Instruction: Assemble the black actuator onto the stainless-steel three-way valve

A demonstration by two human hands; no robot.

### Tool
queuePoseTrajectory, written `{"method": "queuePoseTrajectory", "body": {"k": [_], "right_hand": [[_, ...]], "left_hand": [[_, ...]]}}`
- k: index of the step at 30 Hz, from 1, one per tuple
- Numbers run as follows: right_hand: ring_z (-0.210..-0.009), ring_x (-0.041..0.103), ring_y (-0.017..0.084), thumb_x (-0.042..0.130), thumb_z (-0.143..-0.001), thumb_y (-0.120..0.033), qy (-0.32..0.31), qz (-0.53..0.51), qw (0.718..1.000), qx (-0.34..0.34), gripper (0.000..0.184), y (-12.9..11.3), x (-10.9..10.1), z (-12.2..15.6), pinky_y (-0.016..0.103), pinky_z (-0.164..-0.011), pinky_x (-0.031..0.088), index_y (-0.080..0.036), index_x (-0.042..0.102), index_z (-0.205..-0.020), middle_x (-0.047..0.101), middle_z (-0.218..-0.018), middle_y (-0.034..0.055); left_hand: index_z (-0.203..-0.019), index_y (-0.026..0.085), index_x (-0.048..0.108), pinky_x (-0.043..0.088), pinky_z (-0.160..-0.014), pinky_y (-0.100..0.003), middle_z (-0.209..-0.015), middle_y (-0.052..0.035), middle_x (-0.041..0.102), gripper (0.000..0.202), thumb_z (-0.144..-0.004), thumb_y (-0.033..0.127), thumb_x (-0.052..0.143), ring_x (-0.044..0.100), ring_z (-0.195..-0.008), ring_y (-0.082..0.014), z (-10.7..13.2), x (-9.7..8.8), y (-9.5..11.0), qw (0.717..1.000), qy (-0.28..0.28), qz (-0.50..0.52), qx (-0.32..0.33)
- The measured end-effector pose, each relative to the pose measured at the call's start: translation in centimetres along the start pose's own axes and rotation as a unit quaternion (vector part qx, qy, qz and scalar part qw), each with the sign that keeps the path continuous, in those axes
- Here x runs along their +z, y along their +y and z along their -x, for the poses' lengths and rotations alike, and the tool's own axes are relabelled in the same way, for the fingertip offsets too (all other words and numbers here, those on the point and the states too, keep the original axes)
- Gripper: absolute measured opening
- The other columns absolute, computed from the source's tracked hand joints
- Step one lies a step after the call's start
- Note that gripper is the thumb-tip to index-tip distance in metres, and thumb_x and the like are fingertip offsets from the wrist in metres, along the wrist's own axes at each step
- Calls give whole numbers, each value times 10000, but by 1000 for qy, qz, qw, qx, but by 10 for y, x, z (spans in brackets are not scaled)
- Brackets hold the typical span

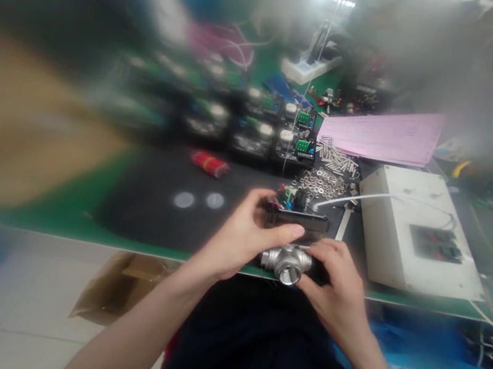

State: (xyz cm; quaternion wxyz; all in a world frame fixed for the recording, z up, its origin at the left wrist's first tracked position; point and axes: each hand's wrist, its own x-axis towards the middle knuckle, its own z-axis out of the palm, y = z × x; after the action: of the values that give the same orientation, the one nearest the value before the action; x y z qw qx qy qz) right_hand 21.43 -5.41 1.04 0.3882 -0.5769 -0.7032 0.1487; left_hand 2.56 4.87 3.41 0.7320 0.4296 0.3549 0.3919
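Observation:
Both my hands hold a black actuator unit with a silver metal valve body (288, 263) at its near end, right at the bench's front edge. My left hand (242, 237) grips the black housing (297, 219) from the left, thumb stretched across its front. My right hand (336, 283) closes on the valve body from the right, fingers curled round it. Small coloured wires and a green connector show on top of the housing, at its far end.
A white box (415, 239) with a white cable lies right of my hands. Piles of washers (321, 184) and metal pins, black modules (297, 143), a red part (207, 163) and a pink sheet (385, 135) lie behind. A cardboard box (118, 286) sits on the floor.

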Motion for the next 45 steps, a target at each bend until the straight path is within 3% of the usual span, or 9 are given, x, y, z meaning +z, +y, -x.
{"method": "queuePoseTrajectory", "body": {"k": [3, 7, 11, 13, 18, 22, 29, 36, 45], "right_hand": [[-1134, 651, 245, 849, -910, -242, -15, -12, 1000, 11, 383, -2, -10, 0, 396, -992, 540, -260, 656, -1240, 731, -1194, 60], [-1280, 656, 247, 842, -927, -327, -97, -138, 980, 109, 407, -5, -31, -4, 389, -1109, 528, -311, 700, -1308, 714, -1352, 42], [-1121, 717, 209, 783, -975, -361, -29, -207, 957, 199, 145, -10, -29, -9, 339, -1021, 558, -291, 784, -1102, 770, -1162, 16], [-1012, 718, 194, 838, -922, -385, 7, -193, 957, 216, 158, -13, -20, -12, 320, -943, 558, -260, 778, -1000, 765, -1069, 11], [-852, 695, 168, 857, -893, -407, 42, -169, 956, 235, 203, -17, -6, -16, 298, -819, 548, -232, 755, -897, 744, -920, -3], [-849, 719, 174, 787, -955, -392, 65, -181, 950, 245, 160, -16, -7, -12, 292, -799, 571, -234, 771, -975, 774, -931, 10], [-931, 710, 198, 773, -970, -377, 42, -197, 957, 209, 157, -16, -5, -11, 329, -890, 563, -226, 733, -953, 750, -986, 27], [-986, 702, 210, 782, -968, -362, 58, -201, 957, 198, 139, -16, 0, -10, 352, -931, 539, -233, 729, -960, 739, -1035, 33], [-962, 687, 203, 729, -1008, -342, 62, -170, 967, 178, 117, -17, 3, -7, 354, -915, 554, -237, 730, -957, 729, -1024, 35]], "left_hand": [[-1273, 190, 577, 583, -965, -326, -1204, -63, 760, 660, -782, 329, 996, 727, -1119, -235, -1, 1, -2, 1000, 13, 2, 7], [-1306, 191, 567, 584, -979, -340, -1226, -74, 758, 700, -776, 341, 999, 726, -1130, -243, -1, 1, -1, 1000, 13, -14, 2], [-1323, 189, 569, 579, -1005, -372, -1282, -99, 737, 706, -781, 358, 988, 707, -1181, -275, -1, 0, 0, 1000, 12, -24, -1], [-1321, 190, 569, 576, -1016, -386, -1295, -103, 730, 694, -788, 356, 980, 703, -1192, -284, -1, -1, 0, 1000, 5, -20, -3], [-1297, 183, 560, 580, -1000, -389, -1253, -102, 742, 672, -792, 337, 977, 718, -1149, -276, -2, -1, 2, 1000, -10, -11, -11], [-1289, 188, 559, 574, -1012, -390, -1282, -99, 731, 648, -808, 337, 967, 714, -1167, -275, -1, -1, 2, 1000, -11, -14, -3], [-1319, 188, 559, 557, -1047, -417, -1300, -107, 725, 666, -816, 363, 958, 696, -1213, -302, -1, -2, 0, 1000, -13, -19, 1], [-1305, 191, 545, 554, -1040, -422, -1292, -102, 714, 647, -830, 362, 949, 688, -1210, -299, 0, -1, -1, 1000, -16, -20, 6], [-1325, 188, 541, 557, -1029, -388, -1299, -98, 711, 653, -842, 352, 948, 690, -1203, -278, 0, -1, 0, 1000, -19, -15, 5]]}}
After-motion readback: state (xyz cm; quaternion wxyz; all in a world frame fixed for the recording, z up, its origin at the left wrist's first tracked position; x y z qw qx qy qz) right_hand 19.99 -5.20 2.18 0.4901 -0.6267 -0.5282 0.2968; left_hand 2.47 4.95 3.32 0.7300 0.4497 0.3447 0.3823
